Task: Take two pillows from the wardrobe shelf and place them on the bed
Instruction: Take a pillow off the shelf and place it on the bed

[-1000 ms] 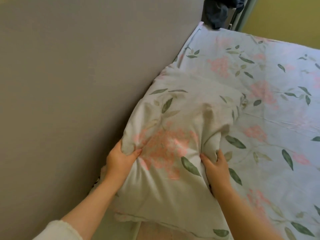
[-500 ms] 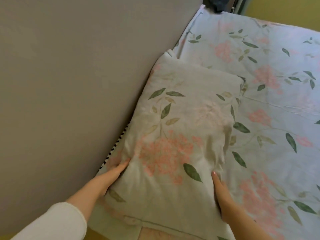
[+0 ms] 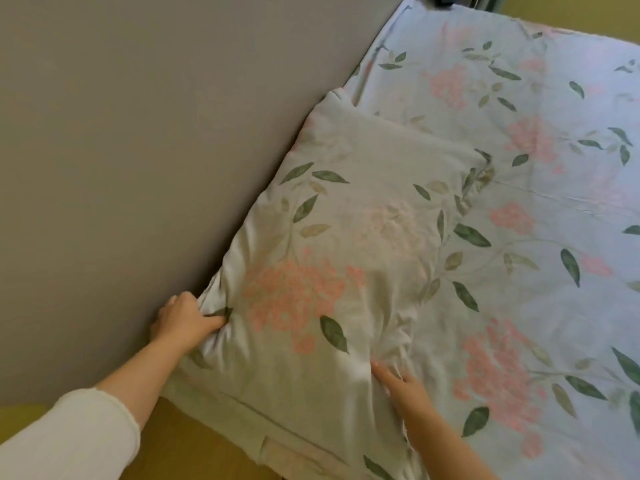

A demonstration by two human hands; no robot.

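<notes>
Pillow: lies flat on the bed, its left side against the grey headboard; its long way runs from the near edge up and away.
Pillow cover: soft, wrinkly cloth with pink flowers and green leaves; a long rectangle shape.
Left hand: fingers closed, pinching the pillow's left edge by the headboard.
Right hand: fingers open and flat, pressing on the pillow's right edge.
Bed: a sheet with the same flowers, mostly smooth.
Headboard: plain, grey, flat.
Sleeve: white, soft.
</notes>
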